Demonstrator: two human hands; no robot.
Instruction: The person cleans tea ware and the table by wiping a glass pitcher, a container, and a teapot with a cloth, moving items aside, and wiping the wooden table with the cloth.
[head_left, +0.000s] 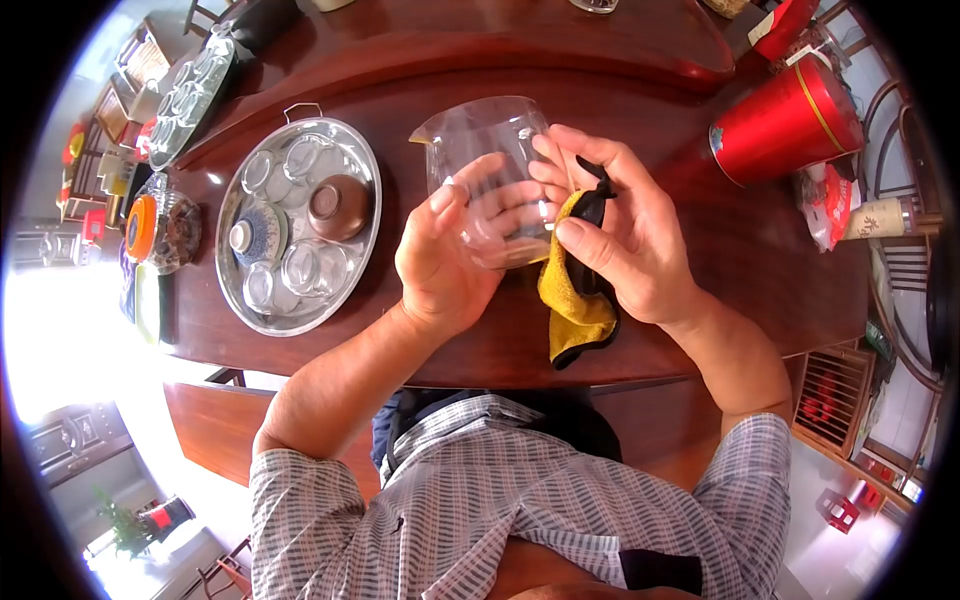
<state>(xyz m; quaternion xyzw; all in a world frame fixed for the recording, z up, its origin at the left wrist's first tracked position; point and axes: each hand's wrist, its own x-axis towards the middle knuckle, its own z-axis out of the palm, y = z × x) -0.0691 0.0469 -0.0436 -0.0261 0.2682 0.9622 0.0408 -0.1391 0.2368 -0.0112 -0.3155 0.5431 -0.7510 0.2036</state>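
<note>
The left hand (440,268) cradles the glass pitcher (470,150) at 12 o'clock, above the surface (640,110); the right hand (640,250) pinches a yellow cloth (570,298) beside it. Work appears unfinished: the pitcher is not yet set down.

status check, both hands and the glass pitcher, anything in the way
Left hand cupping glass pitcher; right hand gripping yellow cloth by its side. Pitcher held over table, spout leftward. Nothing seen blocking; metal tray off left.
</note>
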